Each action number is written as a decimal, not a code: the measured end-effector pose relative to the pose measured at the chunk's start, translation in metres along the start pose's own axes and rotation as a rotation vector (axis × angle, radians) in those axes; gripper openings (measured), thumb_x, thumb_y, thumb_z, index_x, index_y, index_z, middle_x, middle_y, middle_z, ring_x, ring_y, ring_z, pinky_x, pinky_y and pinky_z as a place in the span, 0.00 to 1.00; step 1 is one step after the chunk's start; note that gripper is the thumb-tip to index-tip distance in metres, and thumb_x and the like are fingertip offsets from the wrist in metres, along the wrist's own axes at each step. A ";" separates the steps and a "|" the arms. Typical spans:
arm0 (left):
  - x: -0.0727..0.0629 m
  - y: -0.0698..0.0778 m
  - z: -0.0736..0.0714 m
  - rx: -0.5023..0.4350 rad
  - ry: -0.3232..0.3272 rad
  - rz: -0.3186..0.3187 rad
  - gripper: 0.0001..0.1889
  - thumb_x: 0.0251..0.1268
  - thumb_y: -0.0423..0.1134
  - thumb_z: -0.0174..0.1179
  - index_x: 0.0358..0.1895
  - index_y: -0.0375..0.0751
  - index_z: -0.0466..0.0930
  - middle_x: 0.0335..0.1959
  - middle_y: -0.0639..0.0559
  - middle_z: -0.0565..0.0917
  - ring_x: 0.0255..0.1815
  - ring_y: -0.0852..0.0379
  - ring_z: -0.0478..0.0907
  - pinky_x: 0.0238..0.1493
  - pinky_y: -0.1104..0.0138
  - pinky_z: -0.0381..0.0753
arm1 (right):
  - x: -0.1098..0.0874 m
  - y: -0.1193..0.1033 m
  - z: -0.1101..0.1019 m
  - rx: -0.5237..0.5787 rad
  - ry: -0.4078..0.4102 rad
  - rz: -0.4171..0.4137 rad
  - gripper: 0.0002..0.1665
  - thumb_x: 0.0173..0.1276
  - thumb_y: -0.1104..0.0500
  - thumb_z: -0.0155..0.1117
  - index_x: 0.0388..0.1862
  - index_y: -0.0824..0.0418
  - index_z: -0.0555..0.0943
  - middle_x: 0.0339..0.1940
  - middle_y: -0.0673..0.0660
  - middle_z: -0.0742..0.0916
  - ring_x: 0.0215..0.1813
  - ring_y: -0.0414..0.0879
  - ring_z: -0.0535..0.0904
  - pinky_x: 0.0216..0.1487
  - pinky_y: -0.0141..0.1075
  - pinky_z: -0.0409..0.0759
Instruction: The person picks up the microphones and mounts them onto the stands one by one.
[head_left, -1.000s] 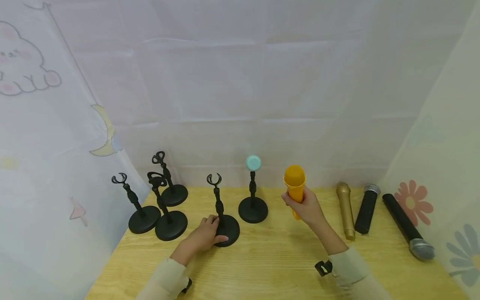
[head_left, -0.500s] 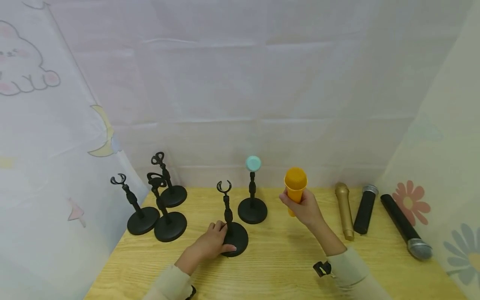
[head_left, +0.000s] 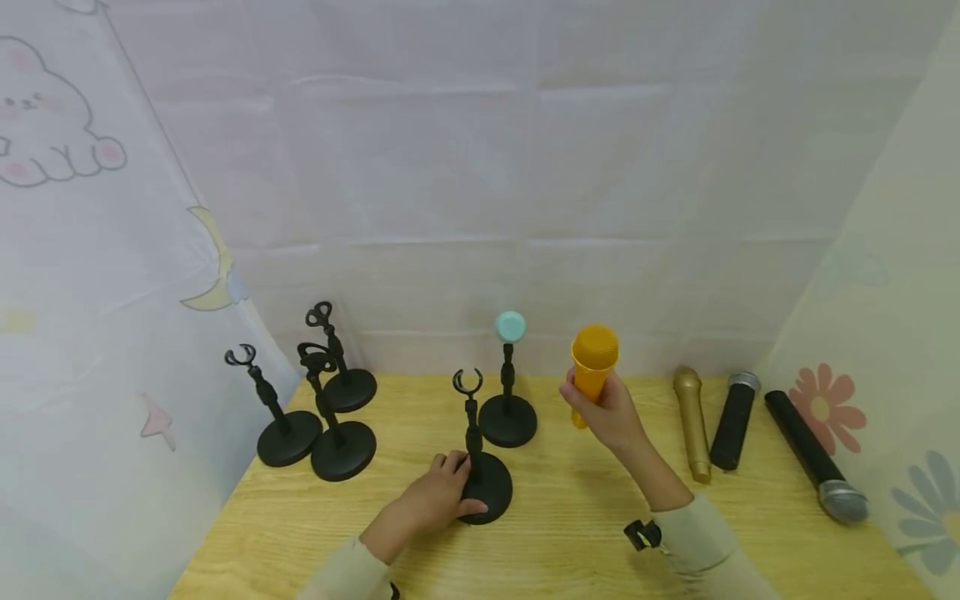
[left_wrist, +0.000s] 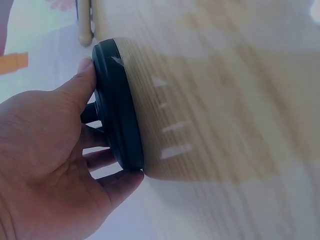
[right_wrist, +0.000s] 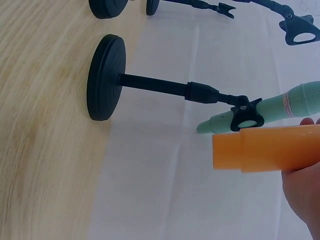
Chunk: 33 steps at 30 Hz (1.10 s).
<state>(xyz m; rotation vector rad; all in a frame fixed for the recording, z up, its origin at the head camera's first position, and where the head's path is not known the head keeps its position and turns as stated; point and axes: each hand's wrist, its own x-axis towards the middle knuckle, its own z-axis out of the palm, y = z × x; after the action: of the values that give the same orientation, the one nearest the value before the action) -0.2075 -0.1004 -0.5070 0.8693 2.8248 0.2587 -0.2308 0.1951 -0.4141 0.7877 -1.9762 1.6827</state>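
Left hand [head_left: 435, 497] grips black stand [head_left: 474, 439] by base [head_left: 495, 487], probably so clip [head_left: 468, 392] sits clear. Right hand [head_left: 611, 417] grips orange mic [head_left: 592, 375] near head, lower end [right_wrist: 227, 151] bare.

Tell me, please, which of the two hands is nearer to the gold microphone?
Right. The right hand, gripping the orange microphone, is to the left of the gold microphone. The left hand, holding a black stand by its base, is much farther left.

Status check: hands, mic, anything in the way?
Left hand grips a black stand by its base. Right hand holds orange microphone raised, unmounted. Mint microphone on another stand close behind, possibly in the way.
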 end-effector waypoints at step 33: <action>0.006 0.060 0.012 0.189 -0.018 0.051 0.45 0.66 0.73 0.46 0.77 0.44 0.65 0.73 0.49 0.67 0.66 0.51 0.67 0.52 0.71 0.81 | 0.009 -0.039 0.014 0.051 -0.135 -0.205 0.06 0.74 0.66 0.63 0.42 0.69 0.77 0.40 0.58 0.80 0.41 0.43 0.75 0.45 0.32 0.76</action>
<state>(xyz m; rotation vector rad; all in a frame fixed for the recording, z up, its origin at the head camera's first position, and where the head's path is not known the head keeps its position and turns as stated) -0.1775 -0.0470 -0.5066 0.9761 2.8473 -0.0103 -0.2116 0.1763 -0.3817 1.1094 -1.8717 1.6018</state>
